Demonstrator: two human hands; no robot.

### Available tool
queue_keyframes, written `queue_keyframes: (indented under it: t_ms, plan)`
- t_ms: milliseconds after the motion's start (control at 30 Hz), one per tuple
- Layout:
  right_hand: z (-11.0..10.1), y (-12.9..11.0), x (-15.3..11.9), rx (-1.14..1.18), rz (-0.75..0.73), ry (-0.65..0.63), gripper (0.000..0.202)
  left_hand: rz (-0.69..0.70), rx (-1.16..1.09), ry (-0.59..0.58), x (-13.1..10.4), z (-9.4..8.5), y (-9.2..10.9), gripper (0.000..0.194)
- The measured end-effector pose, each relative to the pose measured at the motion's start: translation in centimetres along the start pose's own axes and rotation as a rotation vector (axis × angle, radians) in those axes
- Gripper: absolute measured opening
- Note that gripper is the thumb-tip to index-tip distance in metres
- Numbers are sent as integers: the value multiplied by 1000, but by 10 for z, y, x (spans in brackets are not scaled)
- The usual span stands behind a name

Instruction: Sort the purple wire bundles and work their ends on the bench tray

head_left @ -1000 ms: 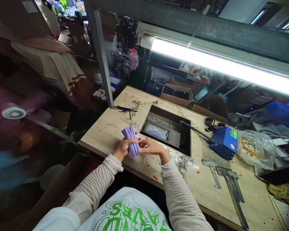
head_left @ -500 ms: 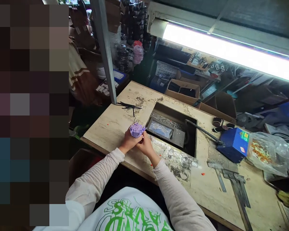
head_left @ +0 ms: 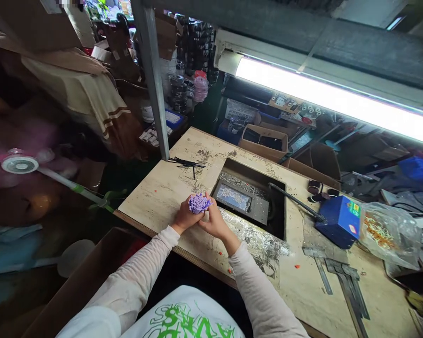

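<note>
I hold a thick bundle of thin purple wires [head_left: 199, 203] above the worktable [head_left: 151, 188], near its front edge, with the cut-looking ends facing up. My left hand [head_left: 185, 218] is closed around it from the left. From the right, my right hand [head_left: 214, 219] grips the side of the same bundle, its thumb against the upper end. Both hands hide the lower part of the bundle. Just right of my hands is a rectangular opening [head_left: 285, 206] in the tabletop, with a dark metal plate [head_left: 261, 209] and scattered bits inside it.
Black strips [head_left: 186, 163] lie at the table's far left corner. A lever [head_left: 296, 196] reaches from the opening to a blue box [head_left: 338, 220]; beside it sits a clear plastic bag [head_left: 391, 234]. Metal squares [head_left: 343, 272] lie at right. A lamp [head_left: 324, 94] hangs overhead. A fan [head_left: 20, 164] stands left.
The bundle and both hands stay together, almost in place. My right thumb and fingers have shifted up along the bundle's side. The view has tilted slightly.
</note>
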State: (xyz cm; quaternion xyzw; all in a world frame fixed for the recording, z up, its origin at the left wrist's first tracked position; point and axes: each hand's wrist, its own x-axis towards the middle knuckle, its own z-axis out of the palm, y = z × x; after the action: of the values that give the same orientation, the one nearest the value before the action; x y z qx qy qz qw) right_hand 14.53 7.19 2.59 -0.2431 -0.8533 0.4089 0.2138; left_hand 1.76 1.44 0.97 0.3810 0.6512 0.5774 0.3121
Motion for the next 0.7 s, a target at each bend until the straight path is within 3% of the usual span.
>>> queue_keyframes:
  t_ms: [100, 267, 400, 700]
  plan:
    - [-19, -25, 1, 88, -120, -19, 106, -61, -89, -6, -1, 0, 1, 42]
    - [-26, -54, 6, -190, -251, -52, 96, -77, -171, -1, -3, 0, -2, 41]
    - [-21, -55, 9, -314, -295, -57, 91, -136, -200, 9, -3, -3, 1, 33]
    - [-27, -56, 10, -322, -313, -87, 89, -144, -222, 6, -1, -4, 7, 32]
